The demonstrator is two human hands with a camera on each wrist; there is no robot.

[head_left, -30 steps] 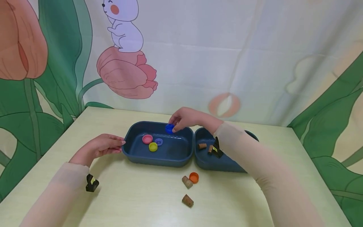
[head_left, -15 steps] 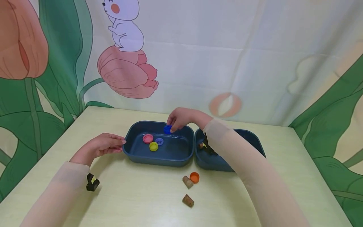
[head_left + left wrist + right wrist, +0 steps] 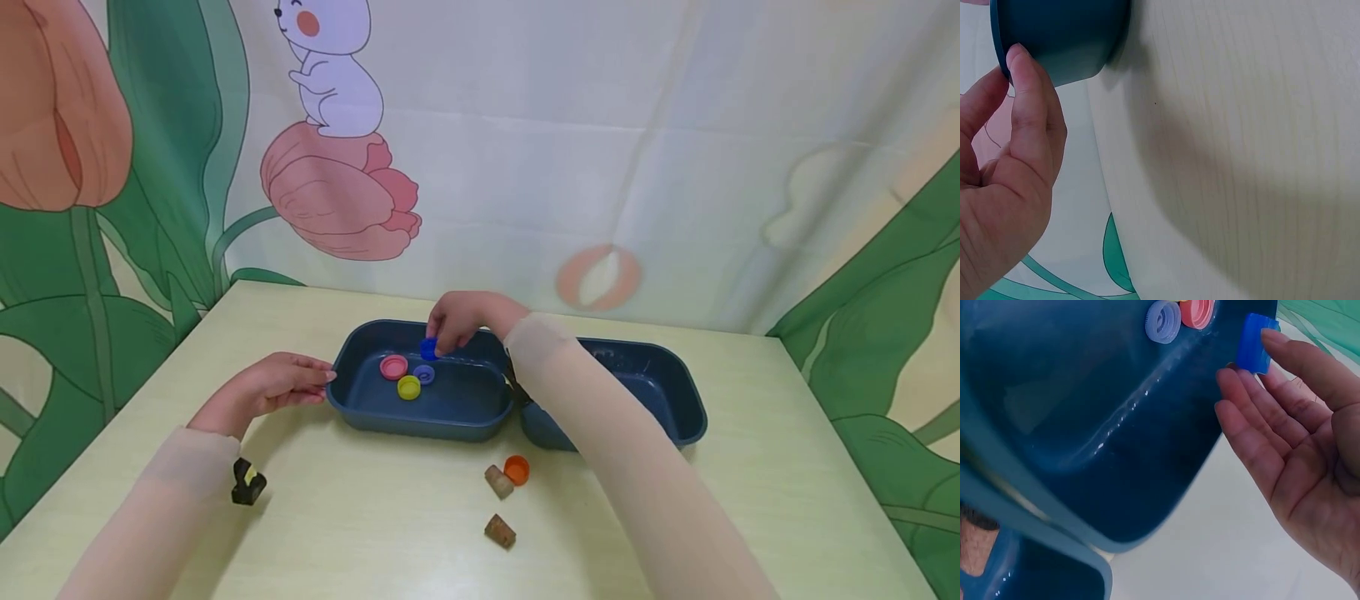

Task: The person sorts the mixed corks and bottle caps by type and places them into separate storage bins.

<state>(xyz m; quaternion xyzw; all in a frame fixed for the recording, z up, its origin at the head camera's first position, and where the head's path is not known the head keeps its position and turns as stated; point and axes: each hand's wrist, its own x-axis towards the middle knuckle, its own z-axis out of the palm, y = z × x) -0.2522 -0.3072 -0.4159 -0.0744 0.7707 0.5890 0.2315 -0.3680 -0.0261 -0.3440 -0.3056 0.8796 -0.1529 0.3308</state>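
In the head view my right hand (image 3: 467, 317) is over the back part of a dark blue tray (image 3: 420, 427). It pinches a blue bottle cap (image 3: 1254, 344) between thumb and fingertips. Inside this tray lie a pink cap (image 3: 393, 367), a yellow cap (image 3: 408, 387) and a purple cap (image 3: 423, 375). My left hand (image 3: 276, 385) is at the tray's left end, its thumb and fingers (image 3: 1029, 103) pinching the rim.
A second dark blue tray (image 3: 693, 417) stands right beside the first, partly behind the right sleeve; a cork (image 3: 977, 547) shows inside it. On the table in front lie an orange cap (image 3: 517, 470) and two corks, one (image 3: 498, 482) touching-close to it, another (image 3: 500, 531) nearer.
My right hand has moved left over the tray with the blue bottle cap, and its sleeve has uncovered more of the right tray. The left hand stays at the rim.
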